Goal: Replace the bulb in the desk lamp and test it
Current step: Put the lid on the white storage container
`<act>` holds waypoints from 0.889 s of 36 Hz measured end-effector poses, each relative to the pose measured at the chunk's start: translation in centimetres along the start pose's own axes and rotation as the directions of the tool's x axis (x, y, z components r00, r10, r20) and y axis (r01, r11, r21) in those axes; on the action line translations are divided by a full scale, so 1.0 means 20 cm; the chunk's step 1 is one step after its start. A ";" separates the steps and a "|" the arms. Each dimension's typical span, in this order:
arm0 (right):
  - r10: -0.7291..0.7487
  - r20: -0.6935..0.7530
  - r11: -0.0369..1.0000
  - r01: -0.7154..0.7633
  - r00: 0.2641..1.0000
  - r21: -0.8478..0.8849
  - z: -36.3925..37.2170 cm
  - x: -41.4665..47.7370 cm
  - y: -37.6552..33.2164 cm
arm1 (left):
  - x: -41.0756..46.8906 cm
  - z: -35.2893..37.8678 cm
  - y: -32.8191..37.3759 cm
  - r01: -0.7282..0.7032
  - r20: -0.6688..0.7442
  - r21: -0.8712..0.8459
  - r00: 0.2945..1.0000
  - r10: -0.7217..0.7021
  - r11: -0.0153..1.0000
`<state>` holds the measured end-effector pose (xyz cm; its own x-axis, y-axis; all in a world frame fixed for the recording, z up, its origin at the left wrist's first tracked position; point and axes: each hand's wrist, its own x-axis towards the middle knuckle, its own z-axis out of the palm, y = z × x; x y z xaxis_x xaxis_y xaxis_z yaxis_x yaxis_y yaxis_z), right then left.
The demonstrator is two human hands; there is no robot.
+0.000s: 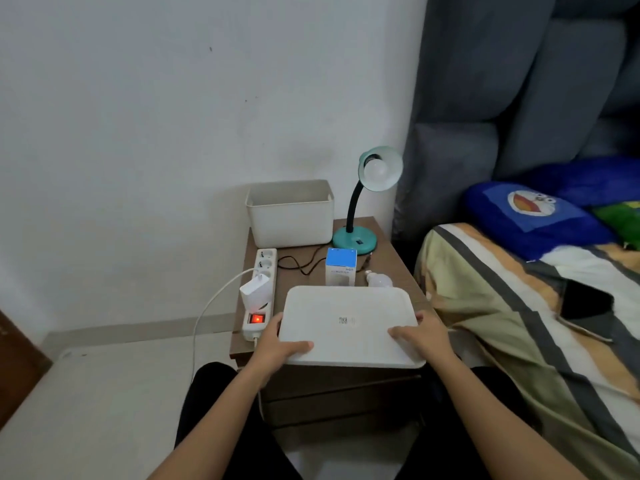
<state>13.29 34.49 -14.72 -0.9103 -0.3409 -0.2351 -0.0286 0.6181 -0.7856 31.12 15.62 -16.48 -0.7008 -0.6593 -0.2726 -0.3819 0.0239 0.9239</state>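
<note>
A teal desk lamp [356, 233] with a black gooseneck stands at the back right of the brown nightstand [388, 258]. A white bulb [378, 169] sits unlit in its shade. A loose white bulb [379, 280] lies on the nightstand beside a blue and white bulb box [341, 266]. Both hands hold a flat white lid [349, 323] over the nightstand's front. My left hand [280, 344] grips the lid's left edge and my right hand [420, 336] its right edge.
A white open bin [291, 216] stands at the back left. A white power strip [258, 296] with a lit red switch and a white charger [254, 289] lies along the left edge. The lamp's black cord [298, 265] loops across the top. A bed [519, 306] is at the right.
</note>
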 end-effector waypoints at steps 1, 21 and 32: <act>0.005 0.000 1.000 -0.005 1.000 0.000 0.01 0.01 0.02 | 0.00 0.00 -0.01 0.018 0.006 0.006 1.000 -0.018 1.000; 0.023 -0.016 0.993 -0.025 1.000 -0.113 0.22 0.24 0.13 | 0.21 0.12 -0.11 0.067 -0.142 0.255 0.989 -0.031 0.965; 0.005 -0.036 0.971 -0.014 0.999 -0.241 0.23 0.29 0.05 | 0.33 0.14 -0.10 0.076 -0.176 0.366 0.984 -0.012 0.928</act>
<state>9.81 29.85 -19.58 -0.9247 -0.3119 -0.2181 -0.1149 0.7750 -0.6215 25.57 13.29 -20.94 -0.5796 -0.7812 -0.2319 -0.6279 0.2467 0.7382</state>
